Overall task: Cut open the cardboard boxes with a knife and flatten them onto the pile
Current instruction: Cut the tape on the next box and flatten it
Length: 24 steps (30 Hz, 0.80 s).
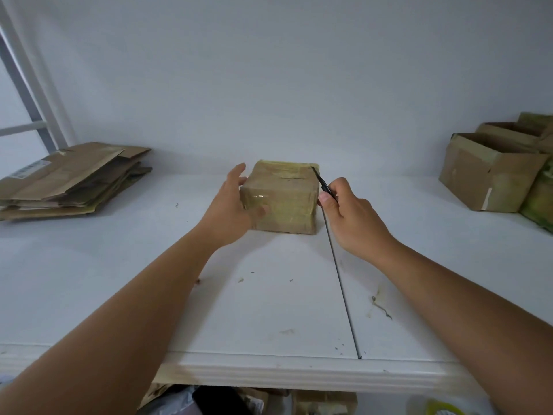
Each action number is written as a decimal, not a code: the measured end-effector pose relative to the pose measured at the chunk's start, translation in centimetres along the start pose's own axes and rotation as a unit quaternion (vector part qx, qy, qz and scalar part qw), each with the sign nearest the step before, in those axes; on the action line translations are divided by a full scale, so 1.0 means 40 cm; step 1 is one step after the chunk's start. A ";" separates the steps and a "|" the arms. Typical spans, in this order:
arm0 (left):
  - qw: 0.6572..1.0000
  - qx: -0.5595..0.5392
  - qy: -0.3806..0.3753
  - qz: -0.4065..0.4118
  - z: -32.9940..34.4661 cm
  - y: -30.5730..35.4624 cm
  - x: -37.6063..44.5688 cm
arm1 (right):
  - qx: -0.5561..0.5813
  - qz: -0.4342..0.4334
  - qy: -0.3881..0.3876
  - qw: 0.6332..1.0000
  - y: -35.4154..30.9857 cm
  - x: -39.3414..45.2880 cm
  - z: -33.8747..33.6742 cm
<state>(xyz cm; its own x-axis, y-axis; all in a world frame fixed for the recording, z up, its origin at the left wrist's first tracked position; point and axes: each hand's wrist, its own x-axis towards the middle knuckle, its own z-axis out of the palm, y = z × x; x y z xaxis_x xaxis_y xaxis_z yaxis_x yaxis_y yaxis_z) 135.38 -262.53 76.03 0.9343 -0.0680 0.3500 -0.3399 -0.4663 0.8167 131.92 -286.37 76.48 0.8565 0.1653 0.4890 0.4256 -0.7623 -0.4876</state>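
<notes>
At the far left of the white bench (104,280), a pile of flattened cardboard (71,181) is lying against the wall, its top sheet bearing a white label at the left end. A white frame (30,85) is leaning up the wall behind it.

Towards the middle, the left hand (232,209) is reaching in with its fingers spread and fairly straight, the palm lying against the left side of a small taped cardboard box (282,199) and the thumb resting across its near face. The box is sitting closed on the bench, near the wall, wrapped in shiny tape.

Just right of the box, the right hand (348,212) is curling its fingers round the handle of a dark knife (321,182), the thumb pressing alongside it. The blade is pointing up and away, with its tip touching the box's far right top corner.

A thin seam (341,280) is running across the bench from below the right hand to the near edge, with small scraps and smudges lying either side of it.

At the far right, several open cardboard boxes (490,178) are standing together by the wall, well apart from the taped one.
</notes>
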 end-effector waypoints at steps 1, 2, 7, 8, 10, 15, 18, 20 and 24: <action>1.000 -0.006 0.000 -0.004 0.000 -0.003 0.002 | 0.000 0.005 -0.004 1.000 0.000 0.002 0.002; 1.000 -0.009 0.001 -0.003 -0.001 -0.007 0.003 | 0.001 0.010 -0.007 1.000 -0.001 0.004 0.005; 1.000 0.022 -0.015 -0.015 0.003 -0.024 0.005 | -0.006 0.021 -0.021 1.000 -0.001 0.003 0.004; 1.000 0.024 -0.013 -0.012 0.004 -0.028 0.007 | -0.011 0.017 -0.026 0.999 -0.002 0.002 0.005; 1.000 0.022 -0.005 -0.010 0.008 -0.031 0.007 | -0.023 0.007 -0.035 0.999 -0.005 -0.003 0.007; 1.000 -0.006 0.004 -0.013 0.018 -0.029 0.001 | -0.038 -0.011 -0.041 0.998 -0.008 -0.008 0.006; 0.997 -0.072 0.010 -0.040 0.028 -0.016 0.002 | -0.042 -0.022 -0.037 0.998 -0.012 -0.012 0.007; 0.992 -0.110 0.018 -0.065 0.034 -0.005 0.005 | -0.047 -0.029 -0.036 0.998 -0.016 -0.013 0.009; 0.988 -0.122 0.029 -0.090 0.039 0.006 0.007 | -0.048 -0.031 -0.039 0.998 -0.016 -0.015 0.010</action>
<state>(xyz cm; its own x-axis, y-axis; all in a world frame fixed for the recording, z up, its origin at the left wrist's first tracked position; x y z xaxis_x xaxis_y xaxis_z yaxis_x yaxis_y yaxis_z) 135.72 -264.02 75.61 0.9764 0.0508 0.2099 -0.1922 -0.2389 0.9518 131.26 -285.75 76.22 0.8508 0.2601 0.4566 0.4524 -0.8046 -0.3846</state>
